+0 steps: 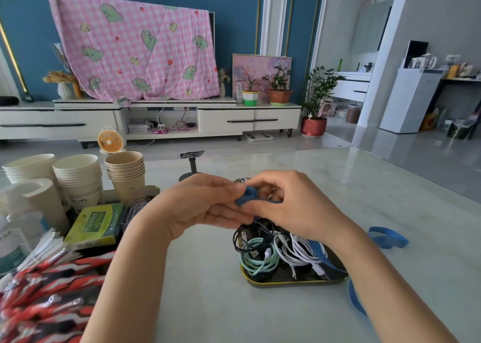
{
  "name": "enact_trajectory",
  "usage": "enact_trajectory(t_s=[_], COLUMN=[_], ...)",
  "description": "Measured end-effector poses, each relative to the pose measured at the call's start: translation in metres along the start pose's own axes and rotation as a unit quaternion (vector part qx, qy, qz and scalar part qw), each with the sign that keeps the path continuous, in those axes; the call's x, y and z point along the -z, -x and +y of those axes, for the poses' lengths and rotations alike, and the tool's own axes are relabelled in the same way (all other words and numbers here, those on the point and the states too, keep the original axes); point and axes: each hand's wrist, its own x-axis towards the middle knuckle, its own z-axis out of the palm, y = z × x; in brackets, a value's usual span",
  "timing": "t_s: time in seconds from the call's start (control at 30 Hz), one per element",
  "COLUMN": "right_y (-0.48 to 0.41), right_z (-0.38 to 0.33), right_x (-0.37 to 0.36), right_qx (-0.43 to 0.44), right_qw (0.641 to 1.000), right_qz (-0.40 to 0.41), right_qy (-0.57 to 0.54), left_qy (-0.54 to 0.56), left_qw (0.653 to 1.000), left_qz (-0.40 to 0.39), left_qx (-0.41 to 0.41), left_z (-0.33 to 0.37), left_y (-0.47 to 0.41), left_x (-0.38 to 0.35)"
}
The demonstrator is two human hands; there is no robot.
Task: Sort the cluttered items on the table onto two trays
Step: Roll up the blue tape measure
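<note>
Both hands close together, left hand (pixel 200 207) and right hand (pixel 296 207) pinching the blue strap (pixel 248 196) just above the cable tray (pixel 299 282); roll it tight, pull the loose tail off the table (pixel 208 290), then drop in.

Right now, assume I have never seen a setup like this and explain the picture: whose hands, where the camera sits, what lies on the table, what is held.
There is no machine here: a person works with bare hands, and the one camera sits on their head, looking forward and down. The left hand and the right hand together pinch a bunched piece of blue strap above the table. Below them a gold-rimmed tray holds coiled cables. At the left are stacked paper cups and a green box. More of that strap lies loose at the right.
</note>
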Motion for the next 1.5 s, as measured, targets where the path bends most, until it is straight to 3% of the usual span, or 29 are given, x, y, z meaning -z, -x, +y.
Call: enact_trajectory(t_s=[0.13, 0.23, 0.3, 0.37, 0.47, 0.53, 0.6, 0.73, 0.87, 0.93, 1.07, 1.23, 1.5], right_y=[-0.002, -0.003, -0.002, -0.002, 0.002, 0.004, 0.003, 0.0, -0.002, -0.002, -0.001, 0.0, -0.002], right_z=[-0.008, -0.01, -0.007, -0.005, -0.004, -0.006, -0.006, -0.006, -0.005, -0.004, -0.001, -0.001, 0.0], right_x=[-0.013, -0.018, -0.013, -0.006, 0.005, 0.006, 0.004, -0.003, -0.007, -0.004, 0.005, 0.005, 0.005], right_qx=[-0.016, -0.019, -0.006, 0.002, -0.005, -0.004, 0.007, 0.008, -0.004, -0.006, 0.004, 0.014, 0.024], right_qw=[0.981, 0.973, 0.981, 0.995, 0.998, 0.996, 0.999, 0.984, 0.97, 0.979, 0.997, 0.998, 0.999], right_qz=[0.17, 0.203, 0.167, 0.082, -0.059, -0.09, -0.04, 0.156, 0.213, 0.173, 0.014, -0.06, -0.043], right_qy=[0.088, 0.111, 0.094, 0.06, 0.001, -0.011, 0.012, 0.086, 0.121, 0.109, 0.071, 0.008, -0.023], left_qy=[0.12, 0.138, 0.136, 0.116, 0.031, -0.02, -0.021, 0.095, 0.123, 0.111, 0.048, -0.034, -0.021], left_qw=[0.985, 0.976, 0.977, 0.985, 0.999, 0.999, 1.0, 0.993, 0.987, 0.987, 0.992, 0.999, 0.999], left_qz=[0.101, 0.138, 0.135, 0.109, 0.035, -0.014, -0.016, 0.06, 0.073, 0.092, 0.115, 0.025, 0.003], left_qx=[-0.067, -0.099, -0.095, -0.061, 0.007, 0.033, 0.016, -0.047, -0.074, -0.069, -0.021, 0.027, 0.025], left_z=[-0.002, -0.005, -0.005, -0.003, -0.002, -0.001, 0.0, 0.001, 0.001, 0.001, 0.001, 0.002, 0.0], left_y=[-0.016, -0.022, -0.021, -0.017, -0.006, 0.001, 0.002, -0.009, -0.012, -0.012, -0.008, 0.004, 0.004], left_x=[-0.026, -0.041, -0.036, -0.025, -0.006, 0.001, 0.0, -0.016, -0.033, -0.031, -0.013, 0.004, 0.01])
